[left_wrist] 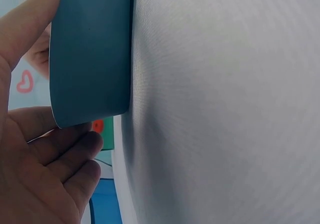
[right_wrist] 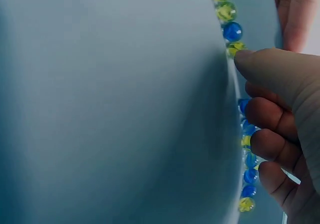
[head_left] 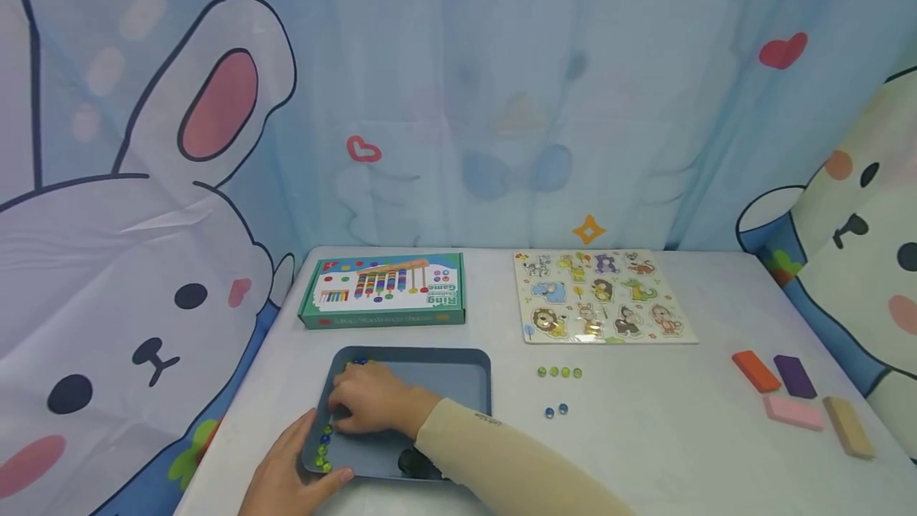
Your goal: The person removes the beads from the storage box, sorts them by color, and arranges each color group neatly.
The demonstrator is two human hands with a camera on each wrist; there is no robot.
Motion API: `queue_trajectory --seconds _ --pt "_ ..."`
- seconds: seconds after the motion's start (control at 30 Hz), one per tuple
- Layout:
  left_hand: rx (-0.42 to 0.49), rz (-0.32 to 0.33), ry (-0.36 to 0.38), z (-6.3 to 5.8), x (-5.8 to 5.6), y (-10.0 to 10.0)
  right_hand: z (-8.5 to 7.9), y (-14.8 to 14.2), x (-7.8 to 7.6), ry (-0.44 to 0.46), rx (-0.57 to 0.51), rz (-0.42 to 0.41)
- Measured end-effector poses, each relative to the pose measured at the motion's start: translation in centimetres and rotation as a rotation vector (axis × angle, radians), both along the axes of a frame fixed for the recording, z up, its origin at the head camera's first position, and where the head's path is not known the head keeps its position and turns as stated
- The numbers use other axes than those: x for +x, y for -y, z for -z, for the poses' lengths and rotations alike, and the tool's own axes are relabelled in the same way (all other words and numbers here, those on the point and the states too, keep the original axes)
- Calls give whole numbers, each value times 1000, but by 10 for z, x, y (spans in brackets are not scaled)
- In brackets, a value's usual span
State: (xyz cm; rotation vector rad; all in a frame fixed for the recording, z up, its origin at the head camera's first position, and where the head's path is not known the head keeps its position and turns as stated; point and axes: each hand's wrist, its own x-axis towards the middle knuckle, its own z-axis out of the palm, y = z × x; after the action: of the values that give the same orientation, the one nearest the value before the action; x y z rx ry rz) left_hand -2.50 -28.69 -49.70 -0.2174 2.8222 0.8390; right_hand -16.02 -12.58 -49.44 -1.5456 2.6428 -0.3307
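Observation:
A grey-blue tray [head_left: 444,358] lies on the table. My left hand [head_left: 290,468] grips its near left corner, thumb along the near rim and fingers round the outer left wall. In the left wrist view, the fingers [left_wrist: 75,149] curve past the tray's corner. Inside the tray, my right hand [head_left: 376,398] reaches to the left wall, fingers curled. Its thumb and fingers pinch a yellow-green marble [right_wrist: 235,48], part of it hidden by the thumb. A row of blue marbles [right_wrist: 232,32] and yellow-green marbles [right_wrist: 226,11] runs along that wall, partly behind the hand.
Right of the tray are several green marbles [head_left: 566,372] and two blue marbles [head_left: 549,412]. Behind stand a green game box [head_left: 387,317] and an animal puzzle board [head_left: 573,309]. Orange [head_left: 755,371], purple [head_left: 795,377], pink [head_left: 794,412] and wood-coloured blocks [head_left: 848,427] lie far right.

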Motion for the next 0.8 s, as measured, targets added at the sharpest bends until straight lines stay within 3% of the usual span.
queue_trajectory --seconds 0.63,0.8 --pt "4 -9 -6 -1 0 -1 3 6 3 20 -18 -82" --pt "13 -19 -5 0 0 -1 4 2 0 40 -73 -72"
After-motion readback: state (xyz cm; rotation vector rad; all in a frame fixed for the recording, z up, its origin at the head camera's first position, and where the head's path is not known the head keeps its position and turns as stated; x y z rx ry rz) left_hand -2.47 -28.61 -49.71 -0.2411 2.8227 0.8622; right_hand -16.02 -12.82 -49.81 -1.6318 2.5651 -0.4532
